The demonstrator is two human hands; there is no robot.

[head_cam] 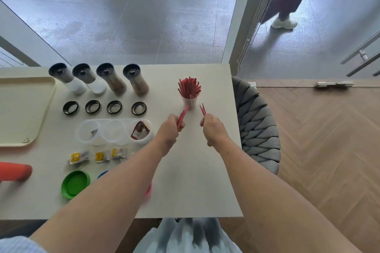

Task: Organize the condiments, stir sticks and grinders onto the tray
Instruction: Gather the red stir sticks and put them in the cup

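Red stir sticks (189, 88) stand bundled in a white cup (190, 102) at the right of the bench (195, 181). The left hand (171, 127) pinches several sticks and the right hand (212, 129) pinches two, both just beside the cup. The four grinders (111, 80) and the condiment packets (98, 156) sit on the bench, none on the tray (24, 109) at far left. Judged progress: loading not yet started.

A pale table (185, 181) stands against a tall window (133, 16) that looks onto grey paving in soft daylight. Beside the table, a grey woven chair (259, 125) sits on the herringbone wood floor (318, 139). Bead chains (259, 16) hang by the window frame. Outside is someone's white shoe (284, 22).
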